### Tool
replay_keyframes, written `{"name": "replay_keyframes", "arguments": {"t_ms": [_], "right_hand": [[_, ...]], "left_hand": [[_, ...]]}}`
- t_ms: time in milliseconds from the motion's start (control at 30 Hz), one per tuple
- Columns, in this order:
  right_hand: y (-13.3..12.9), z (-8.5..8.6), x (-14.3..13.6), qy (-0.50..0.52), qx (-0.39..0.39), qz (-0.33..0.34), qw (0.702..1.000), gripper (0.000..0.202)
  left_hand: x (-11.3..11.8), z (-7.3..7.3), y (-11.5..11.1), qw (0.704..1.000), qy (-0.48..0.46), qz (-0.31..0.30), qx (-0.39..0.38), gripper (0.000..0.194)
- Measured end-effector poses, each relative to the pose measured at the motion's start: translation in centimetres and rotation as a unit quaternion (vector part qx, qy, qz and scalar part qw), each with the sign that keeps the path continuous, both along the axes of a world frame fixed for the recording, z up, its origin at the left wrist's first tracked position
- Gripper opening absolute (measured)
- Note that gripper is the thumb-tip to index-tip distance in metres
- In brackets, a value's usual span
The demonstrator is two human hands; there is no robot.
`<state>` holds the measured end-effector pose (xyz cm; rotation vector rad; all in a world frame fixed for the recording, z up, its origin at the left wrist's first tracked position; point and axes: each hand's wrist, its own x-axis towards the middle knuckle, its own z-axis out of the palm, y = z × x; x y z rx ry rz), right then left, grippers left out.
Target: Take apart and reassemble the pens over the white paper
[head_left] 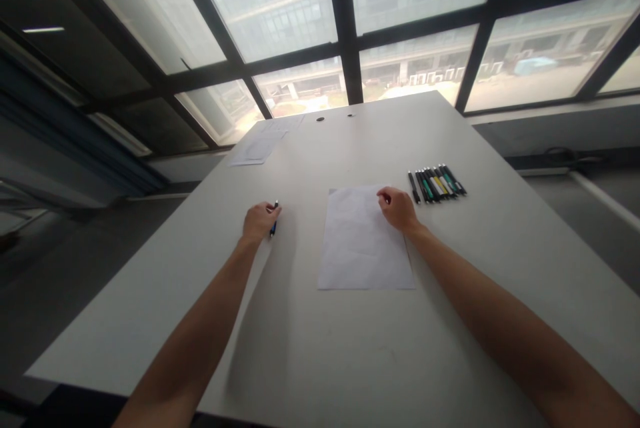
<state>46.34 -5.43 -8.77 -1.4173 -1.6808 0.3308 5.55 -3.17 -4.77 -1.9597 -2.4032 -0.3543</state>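
Observation:
My left hand [261, 220] is closed on a slim dark pen with a blue part [273, 228], left of the paper. The pen points roughly away from me, its two ends showing past my fingers. My right hand [397, 209] is at the upper right edge of a white sheet of paper [363, 248], its fingers curled in and nothing visible in them. Just right of that hand, several pens [437, 183] lie side by side in a row, mostly black with green, yellow and white parts.
The white table [320, 355] reaches toward a wall of windows with dark frames [350, 35]. More papers [263, 145] lie at its far left. Two small round holes [321, 119] sit near the far edge. A pale pipe [607, 198] runs beyond the table on the right.

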Motion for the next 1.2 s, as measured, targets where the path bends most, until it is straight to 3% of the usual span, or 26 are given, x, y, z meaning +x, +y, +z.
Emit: {"name": "replay_keyframes", "arguments": {"t_ms": [167, 300, 400, 533, 667, 867, 1067, 1200], "right_hand": [[-0.1, 0.2, 0.0, -0.001, -0.001, 0.002, 1.0, 0.023], [-0.2, 0.4, -0.1, 0.007, 0.014, 0.001, 1.0, 0.024], [-0.1, 0.5, 0.0, 0.026, 0.012, -0.011, 1.0, 0.024], [-0.1, 0.7, 0.2, 0.07, 0.013, -0.067, 0.995, 0.027], [-0.3, 1.4, 0.1, 0.164, 0.072, -0.071, 0.981, 0.031], [-0.5, 1.8, -0.1, 0.283, 0.068, -0.022, 0.956, 0.032], [-1.5, 1.8, -0.9, 0.234, 0.023, 0.107, 0.966, 0.032], [-1.7, 2.0, -1.1, 0.208, 0.027, 0.092, 0.973, 0.024]], "left_hand": [[1.6, 0.9, 0.5, 0.999, -0.038, 0.01, -0.016, 0.032], [5.1, 2.1, 0.0, 0.981, -0.182, -0.035, 0.056, 0.051], [9.0, 3.0, -0.9, 0.92, -0.373, -0.108, 0.054, 0.067], [14.1, 3.5, -1.8, 0.822, -0.531, -0.203, 0.039, 0.052], [17.2, 2.4, -1.7, 0.758, -0.612, -0.214, 0.071, 0.04], [18.5, -0.4, -1.7, 0.71, -0.663, -0.209, 0.108, 0.037], [17.9, -0.9, -2.4, 0.709, -0.646, -0.238, 0.157, 0.034], [17.9, -1.6, -2.0, 0.708, -0.65, -0.229, 0.154, 0.031]]}}
